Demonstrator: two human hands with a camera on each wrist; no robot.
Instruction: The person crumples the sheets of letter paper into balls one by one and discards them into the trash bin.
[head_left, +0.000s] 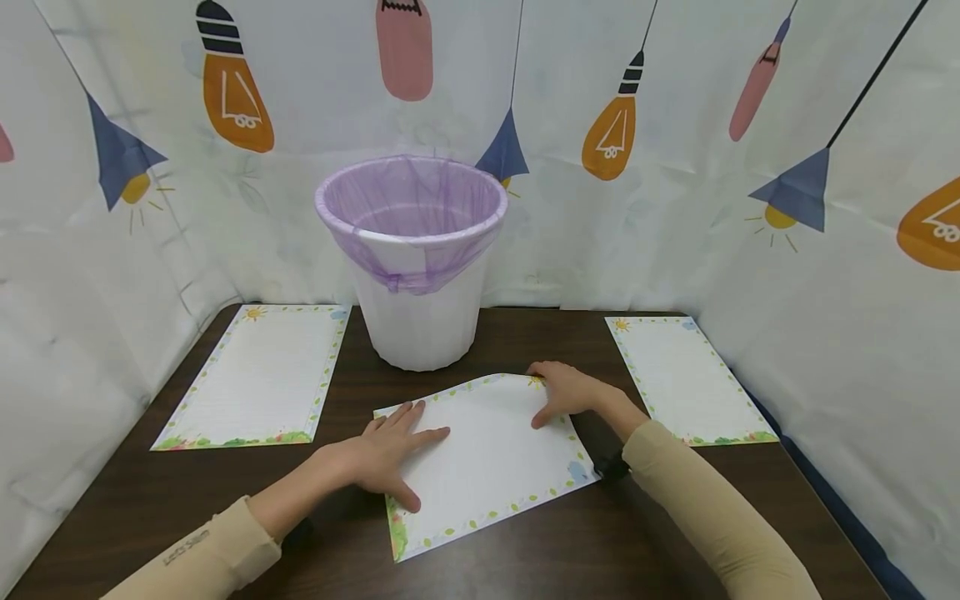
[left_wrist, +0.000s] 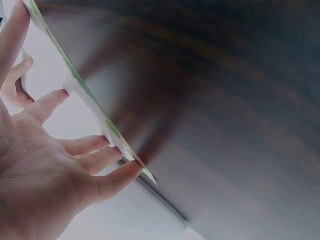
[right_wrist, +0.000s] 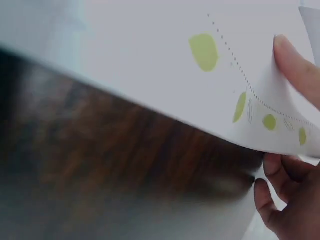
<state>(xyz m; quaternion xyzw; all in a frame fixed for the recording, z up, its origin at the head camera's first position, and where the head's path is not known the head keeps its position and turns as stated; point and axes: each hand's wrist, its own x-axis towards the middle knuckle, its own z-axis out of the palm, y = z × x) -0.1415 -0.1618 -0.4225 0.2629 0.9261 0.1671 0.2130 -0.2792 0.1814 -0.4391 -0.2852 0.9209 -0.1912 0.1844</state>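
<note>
A white sheet of paper (head_left: 495, 458) with a printed border of leaves lies turned at an angle on the dark table, its far right part lifted and bent. Spread across its left edge, my left hand (head_left: 393, 454) touches it with straight, parted fingers; in the left wrist view the fingertips (left_wrist: 131, 169) meet the paper's edge. My right hand (head_left: 570, 390) pinches the far right corner. In the right wrist view its thumb (right_wrist: 295, 65) is on the printed face while the other fingers (right_wrist: 287, 192) are curled at the underside.
Behind the sheet stands a white bin (head_left: 420, 325) lined with a purple bag (head_left: 420, 271). Similar bordered sheets lie flat at left (head_left: 262, 375) and right (head_left: 690, 379). A printed curtain (head_left: 675, 250) hangs around the brown table (head_left: 247, 479).
</note>
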